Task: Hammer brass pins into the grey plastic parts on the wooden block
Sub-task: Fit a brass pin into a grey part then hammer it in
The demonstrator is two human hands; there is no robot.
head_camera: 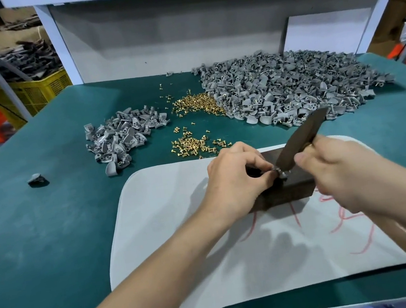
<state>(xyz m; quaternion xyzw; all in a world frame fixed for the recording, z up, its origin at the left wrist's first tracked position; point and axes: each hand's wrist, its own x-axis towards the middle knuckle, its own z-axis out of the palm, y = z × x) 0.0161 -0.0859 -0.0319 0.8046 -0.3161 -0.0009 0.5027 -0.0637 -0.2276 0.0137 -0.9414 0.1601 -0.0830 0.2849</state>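
One grey part (283,173) in left hand (233,175)

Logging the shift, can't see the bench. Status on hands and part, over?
Left hand pinches small grey plastic part on dark wooden block. Right hand grips flat dark metal striker, tip at the part. Nothing in the way.

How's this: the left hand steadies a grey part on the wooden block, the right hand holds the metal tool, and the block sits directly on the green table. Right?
No. The head view shows the wooden block on a white mat over the green table. Otherwise right: left hand steadies a grey part on it, right hand holds the metal tool.
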